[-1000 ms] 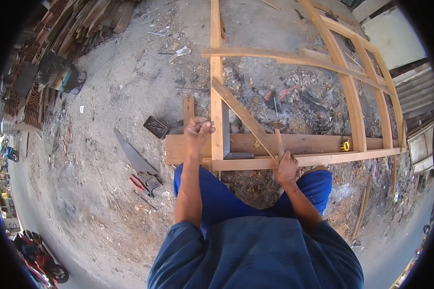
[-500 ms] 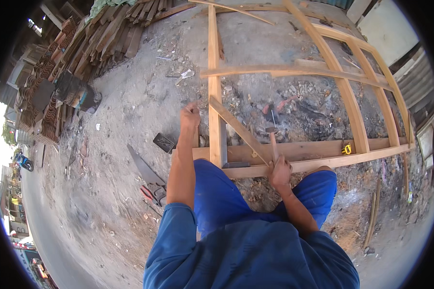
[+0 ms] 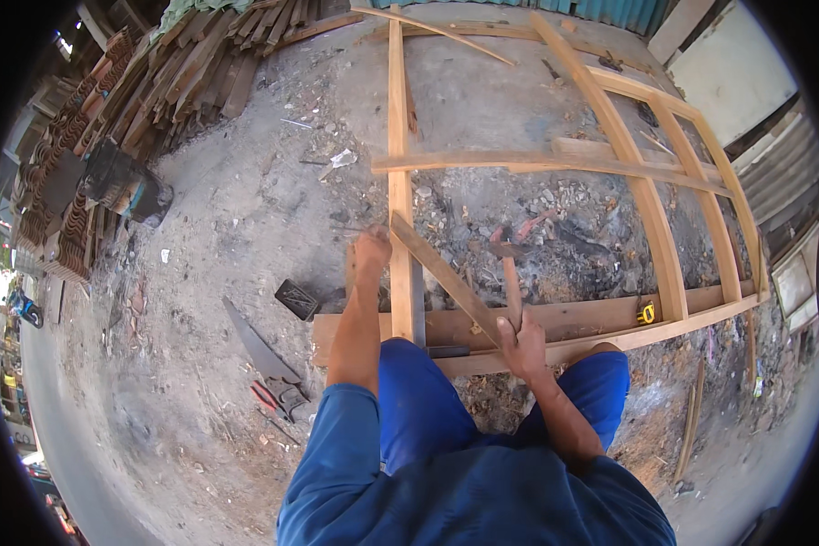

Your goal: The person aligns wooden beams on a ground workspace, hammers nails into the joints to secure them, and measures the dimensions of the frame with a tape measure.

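Observation:
My right hand (image 3: 524,349) is wrapped round the wooden handle of a hammer (image 3: 511,278), its head pointing away from me over the frame's lower rail (image 3: 591,344). My left hand (image 3: 371,247) is closed at the left edge of the long upright timber (image 3: 399,118); what its fingers pinch, if anything, is too small to make out. A short diagonal wooden brace (image 3: 446,280) runs from that upright down to the rail near my right hand. In the corner between upright and rail sits a dark metal carpenter's square (image 3: 448,351).
A handsaw (image 3: 259,341), red-handled pliers (image 3: 268,397) and a black box (image 3: 296,298) lie on the ground at left. A yellow tape measure (image 3: 646,314) rests by the lower rail. Stacked boards (image 3: 191,73) and roof tiles (image 3: 59,214) stand far left. A crosspiece (image 3: 482,162) spans the frame.
My left hand has come in closer to the upright, near the brace's top end. My right hand still grips the hammer, its thumb now along the handle. The whole view has shifted slightly.

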`<state>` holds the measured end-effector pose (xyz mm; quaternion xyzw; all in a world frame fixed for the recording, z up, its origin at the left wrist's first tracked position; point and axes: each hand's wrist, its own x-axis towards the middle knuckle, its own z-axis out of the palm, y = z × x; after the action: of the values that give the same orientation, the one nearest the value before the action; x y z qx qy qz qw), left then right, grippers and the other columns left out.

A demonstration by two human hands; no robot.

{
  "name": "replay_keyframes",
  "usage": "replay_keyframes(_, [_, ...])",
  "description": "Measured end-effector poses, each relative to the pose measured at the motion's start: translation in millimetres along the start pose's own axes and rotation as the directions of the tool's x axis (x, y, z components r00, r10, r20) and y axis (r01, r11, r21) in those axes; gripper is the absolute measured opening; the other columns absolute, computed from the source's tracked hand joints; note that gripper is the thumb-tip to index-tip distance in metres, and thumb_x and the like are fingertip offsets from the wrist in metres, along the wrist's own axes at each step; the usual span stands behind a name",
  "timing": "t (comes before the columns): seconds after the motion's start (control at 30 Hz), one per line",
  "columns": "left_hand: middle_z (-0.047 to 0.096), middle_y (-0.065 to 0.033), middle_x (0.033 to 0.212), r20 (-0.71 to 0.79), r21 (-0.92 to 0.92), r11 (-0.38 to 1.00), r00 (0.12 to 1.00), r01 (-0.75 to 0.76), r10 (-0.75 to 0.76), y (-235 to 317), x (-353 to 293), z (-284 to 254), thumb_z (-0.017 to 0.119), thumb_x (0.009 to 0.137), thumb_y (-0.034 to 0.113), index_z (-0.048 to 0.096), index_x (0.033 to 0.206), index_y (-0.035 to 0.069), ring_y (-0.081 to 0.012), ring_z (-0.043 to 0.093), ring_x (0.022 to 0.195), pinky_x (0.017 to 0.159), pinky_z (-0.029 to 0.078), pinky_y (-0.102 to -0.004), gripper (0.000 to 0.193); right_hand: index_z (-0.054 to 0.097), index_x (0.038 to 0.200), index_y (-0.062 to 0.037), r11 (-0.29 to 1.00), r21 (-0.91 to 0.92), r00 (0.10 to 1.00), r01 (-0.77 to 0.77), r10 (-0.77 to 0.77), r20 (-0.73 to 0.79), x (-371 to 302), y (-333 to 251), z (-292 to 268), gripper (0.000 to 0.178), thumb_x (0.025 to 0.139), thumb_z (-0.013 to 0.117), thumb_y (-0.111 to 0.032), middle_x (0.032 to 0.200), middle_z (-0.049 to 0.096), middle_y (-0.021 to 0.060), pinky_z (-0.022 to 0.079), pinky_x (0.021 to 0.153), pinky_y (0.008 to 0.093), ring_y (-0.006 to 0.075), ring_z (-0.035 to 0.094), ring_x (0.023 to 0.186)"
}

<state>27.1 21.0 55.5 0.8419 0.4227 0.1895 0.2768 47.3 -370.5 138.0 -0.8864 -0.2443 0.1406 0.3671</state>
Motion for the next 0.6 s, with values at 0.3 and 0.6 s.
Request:
replay_keyframes(0.3, [0.072,-0.0141,0.082,0.059,-0.129,0.991,0.998,0.027,-0.020,12.5,11.5,1.9,0.065,0.082,0.015,0.069,0.084,0.008,-0.0298,0.071,0.081,0.075,0.055,-0.0411,0.008,0.026,0.156,-0.0030,0.951,0.103,0.954,0.292,-0.297,0.036,59.7,-69.4,11.0,0.061,0.103,0.048,-0.023,0.122,0.062,0.0346,0.049,0.093,0.0536,0.0515,0.064,0.105])
replay_keyframes(0.6, [0.070,-0.0113,0.077,0.171,-0.246,0.967,0.985,0.072,-0.030,-6.4,24.6,6.6,0.069,0.081,0.015,0.068,0.084,0.008,-0.0230,0.067,0.071,0.069,0.053,-0.0365,0.008,0.026,0.158,-0.0104,0.937,0.143,0.933,0.319,-0.337,0.129,101.2,-97.2,36.9,0.060,0.102,0.046,-0.015,0.135,0.056,0.0318,0.049,0.095,0.0536,0.0527,0.059,0.113])
